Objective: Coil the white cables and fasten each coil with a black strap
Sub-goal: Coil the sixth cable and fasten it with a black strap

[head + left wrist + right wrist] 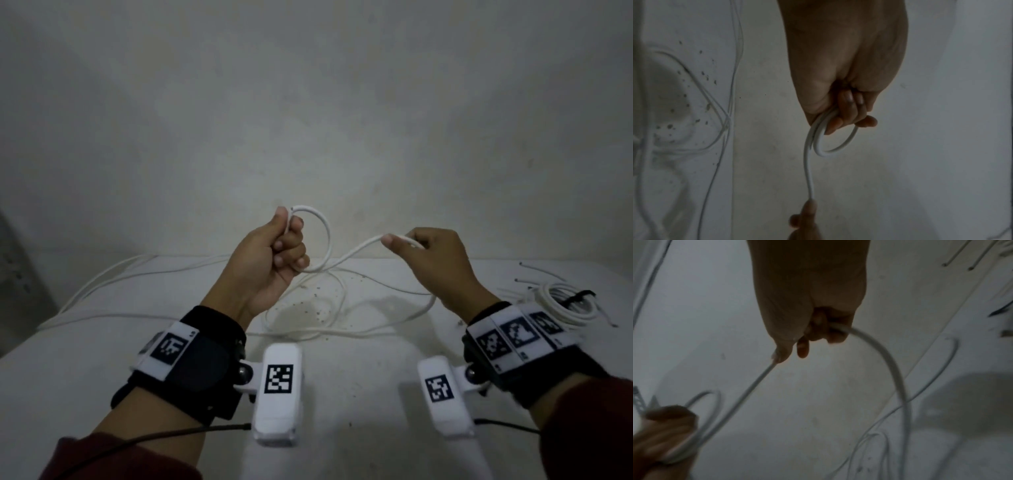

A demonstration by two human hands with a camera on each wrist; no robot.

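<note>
One coil (561, 303) lies strapped at the table's (359, 394) right. Your left hand (270, 260) grips the first loop (320, 236) of the next cable; right hand (436, 262) pinches its run. Most coiling remains; loose cables (137, 270) wait.

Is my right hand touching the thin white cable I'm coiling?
Touching: the head view shows the right hand pinching the thin white cable leading to the loop.
</note>
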